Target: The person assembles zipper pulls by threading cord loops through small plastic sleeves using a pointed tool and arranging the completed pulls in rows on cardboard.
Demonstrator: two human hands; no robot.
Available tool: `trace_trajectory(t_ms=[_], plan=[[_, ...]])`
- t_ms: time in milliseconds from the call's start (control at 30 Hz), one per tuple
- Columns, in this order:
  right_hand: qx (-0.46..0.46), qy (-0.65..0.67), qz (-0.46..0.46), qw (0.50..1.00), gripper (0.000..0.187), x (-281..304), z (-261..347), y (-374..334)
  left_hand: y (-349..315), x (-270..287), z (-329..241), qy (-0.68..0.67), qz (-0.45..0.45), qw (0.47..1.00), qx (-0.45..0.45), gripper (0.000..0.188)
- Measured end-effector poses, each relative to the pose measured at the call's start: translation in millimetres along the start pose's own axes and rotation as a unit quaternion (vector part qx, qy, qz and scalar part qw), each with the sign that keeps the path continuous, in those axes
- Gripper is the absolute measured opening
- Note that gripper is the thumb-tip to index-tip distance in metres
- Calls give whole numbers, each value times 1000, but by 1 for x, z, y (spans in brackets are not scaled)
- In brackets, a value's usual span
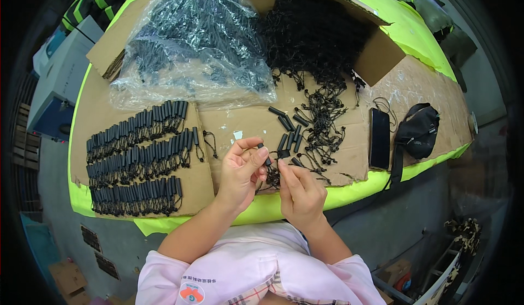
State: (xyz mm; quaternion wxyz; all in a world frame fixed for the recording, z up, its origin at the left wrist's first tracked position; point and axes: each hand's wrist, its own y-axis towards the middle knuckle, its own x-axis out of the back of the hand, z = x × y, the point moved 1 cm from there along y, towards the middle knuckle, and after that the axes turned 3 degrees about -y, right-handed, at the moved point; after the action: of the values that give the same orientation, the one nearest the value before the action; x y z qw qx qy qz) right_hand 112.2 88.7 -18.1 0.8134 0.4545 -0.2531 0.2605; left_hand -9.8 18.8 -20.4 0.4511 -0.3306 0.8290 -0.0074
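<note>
My left hand (239, 174) is closed, thumb and fingers around a short black tube (267, 161) held tilted above the cardboard's near edge. Right beside it, my right hand (302, 194) pinches at thin black cord (272, 179) by the tube's lower end; the fingertips partly hide the cord. Several loose black tubes (290, 140) lie just beyond my hands. To their right spreads a tangle of knotted black cord loops (323, 122). On the left, tubes with cord loops attached (136, 163) lie side by side in three rows.
A clear plastic bag (191, 48) full of dark tubes lies at the back. Beside it, an open cardboard box (382, 56) spills black cords. A black phone (379, 138) and a small black bag (417, 133) rest on the right. Yellow-green sheeting (349, 193) edges the table.
</note>
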Motion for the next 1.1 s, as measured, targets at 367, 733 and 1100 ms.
trace_trajectory(t_ms=[367, 733, 1100], plan=[[-42, -13, -7, 999, 47, -22, 17, 3, -12, 3, 5, 197, -54, 954, -220, 26], [-190, -104, 5, 976, 17, 9, -79, 27, -70, 73, -76, 663, -125, 719, -163, 17], [-250, -128, 0, 960, 14, 19, -105, 27, -40, 38, -62, 743, -52, 585, -321, 18]])
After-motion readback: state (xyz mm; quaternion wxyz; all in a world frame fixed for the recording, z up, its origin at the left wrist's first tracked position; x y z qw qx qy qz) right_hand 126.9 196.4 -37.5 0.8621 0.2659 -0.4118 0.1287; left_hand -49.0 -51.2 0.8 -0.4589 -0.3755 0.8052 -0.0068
